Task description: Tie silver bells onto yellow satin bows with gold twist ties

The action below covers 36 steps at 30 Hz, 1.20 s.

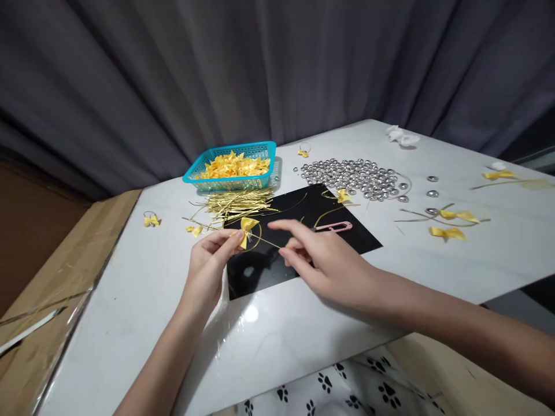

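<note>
My left hand [218,254] pinches a small yellow ribbon bow [248,226] that has a thin ring or loop beside it. From the bow a thin gold twist tie [271,243] runs tight to the right. Its other end sits between the thumb and a curled finger of my right hand [323,257], whose index finger points out toward the bow. Both hands are above a black mat [264,274]. On the mat behind my right hand lies a pink-handled tool [340,226], partly hidden by the hand.
A blue basket [186,176] of yellow bows stands at the back, with a pile of gold twist ties [238,203] before it. Many silver domed pieces [359,176] are spread at the back right. Loose yellow bows [448,233] and a white ribbon piece [401,136] lie farther right.
</note>
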{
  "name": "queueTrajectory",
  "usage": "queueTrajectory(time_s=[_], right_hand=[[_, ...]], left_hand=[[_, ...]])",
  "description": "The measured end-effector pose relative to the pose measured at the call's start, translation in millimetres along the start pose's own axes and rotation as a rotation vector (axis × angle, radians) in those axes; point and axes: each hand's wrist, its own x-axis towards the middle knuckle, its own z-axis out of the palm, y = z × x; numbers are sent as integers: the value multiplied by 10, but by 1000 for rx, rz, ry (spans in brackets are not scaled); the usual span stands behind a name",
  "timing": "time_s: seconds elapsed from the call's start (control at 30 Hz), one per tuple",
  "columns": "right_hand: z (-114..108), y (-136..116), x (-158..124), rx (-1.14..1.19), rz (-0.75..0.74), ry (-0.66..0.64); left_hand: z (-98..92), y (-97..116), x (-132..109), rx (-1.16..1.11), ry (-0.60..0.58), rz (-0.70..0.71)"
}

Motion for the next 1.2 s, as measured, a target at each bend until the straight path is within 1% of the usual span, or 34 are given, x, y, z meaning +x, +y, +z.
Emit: queueTrajectory(time_s=[0.07, 0.13, 0.3, 0.4, 0.47, 0.53, 0.63, 0.77, 0.83, 0.93, 1.0, 1.07, 1.2], right_hand=[[11, 13, -85, 49, 12, 25], [28, 42, -160, 61, -21, 14], [17, 92, -262, -55, -319, -159], [-47, 61, -261, -8, -384, -261], [-78, 48, -243, 24, -414, -287], [-79, 69, -219, 33, -454, -247], [-32, 151, -180, 89, -500, -135], [12, 235, -110, 173, -561, -1], [9, 240, -71, 191, -552, 30], [4, 225, -22, 255, -551, 38], [17, 206, -2, 271, -561, 85], [41, 176, 8, 271, -523, 171], [90, 84, 25, 410, -282, 289]], left_hand=[[4, 1, -12, -9, -14, -3], [12, -5, -28, -32, -26, -23], [31, -6, -52, -124, -90, -109], [31, 24, -50, -155, -124, -141], [29, 48, -47, -175, -139, -163], [25, 65, -47, -195, -165, -189], [25, 72, -55, -234, -203, -217], [39, 69, -75, -235, -233, -200], [47, 72, -88, -214, -250, -174], [47, 76, -110, -194, -285, -165], [41, 78, -122, -188, -302, -175], [37, 77, -130, -184, -305, -171], [44, 68, -134, -177, -299, -166]])
